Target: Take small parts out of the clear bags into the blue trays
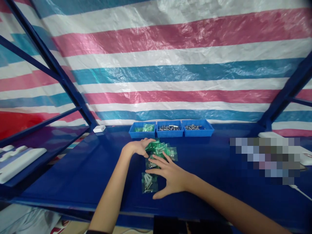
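Small green-tinted plastic bags (160, 148) with metal and pale parts inside lie in an overlapping pile on the blue table (200, 165). My left hand (139, 147) is at the pile's left edge, thumb and fingers apart around the green bags; whether it presses on them I cannot tell. Fingers spread wide, my right hand (172, 172) is over the near right side of the pile and partly hides another bag (151, 163). Closest to me lies a separate bag (149, 182) with white plugs and screws, just left of my right thumb.
Three blue bins stand in a row behind the pile: a left bin (142, 134) with green bags, a middle bin (170, 133) and a right bin (198, 133) with small metal parts. A white box (99, 128) sits back left. A pixelated patch covers something at right.
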Motion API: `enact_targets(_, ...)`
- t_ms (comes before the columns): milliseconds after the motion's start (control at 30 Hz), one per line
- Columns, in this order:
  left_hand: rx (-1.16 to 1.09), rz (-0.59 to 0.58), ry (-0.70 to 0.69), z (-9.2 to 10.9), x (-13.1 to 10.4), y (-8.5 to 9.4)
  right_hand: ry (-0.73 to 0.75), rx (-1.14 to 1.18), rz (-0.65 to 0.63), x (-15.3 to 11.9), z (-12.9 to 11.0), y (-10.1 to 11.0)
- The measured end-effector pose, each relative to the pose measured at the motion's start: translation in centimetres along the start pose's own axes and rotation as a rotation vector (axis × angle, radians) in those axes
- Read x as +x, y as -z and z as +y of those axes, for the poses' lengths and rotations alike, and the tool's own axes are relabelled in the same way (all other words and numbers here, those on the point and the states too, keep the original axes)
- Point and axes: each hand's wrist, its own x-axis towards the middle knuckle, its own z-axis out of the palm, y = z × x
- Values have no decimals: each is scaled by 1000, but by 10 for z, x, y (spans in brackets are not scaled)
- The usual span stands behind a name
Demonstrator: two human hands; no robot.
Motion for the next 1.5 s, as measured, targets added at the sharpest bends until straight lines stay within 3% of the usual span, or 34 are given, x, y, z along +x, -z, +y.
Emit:
enact_targets(100,-92,26,3,3,4,-2,-32,-47,31,1,6,-1)
enact_targets(167,-107,104,-37,9,9,-5,-40,-106,66,2,12,1)
enact_targets(467,173,471,-15,38,32,-30,-148,-213,188,-4,38,23)
enact_targets(567,29,618,-38,41,34,-26,-216,-125,298,-6,41,31)
enact_targets(633,-187,675,-81,43,36,-23,-300,-57,485,-5,43,34)
enact_targets(700,-450,630,-171,46,37,-22,-377,27,711,-3,45,35)
enact_targets(767,-672,504,-258,52,37,-23,-421,165,872,-1,46,35)
enact_targets(867,-819,324,-308,63,35,-28,-429,430,952,0,46,37)
enact_targets(933,-841,292,-315,69,34,-32,-429,547,958,1,47,40)
enact_targets(1200,-946,529,-283,70,41,-38,-400,619,988,1,55,45)
enact_targets(1333,-830,549,-393,69,38,-36,-319,369,1045,-5,55,51)
enact_targets(1433,-720,580,-460,71,37,-36,-235,150,1006,-10,53,56)
enact_targets(1500,-705,604,-458,71,38,-36,-236,128,979,-11,53,56)
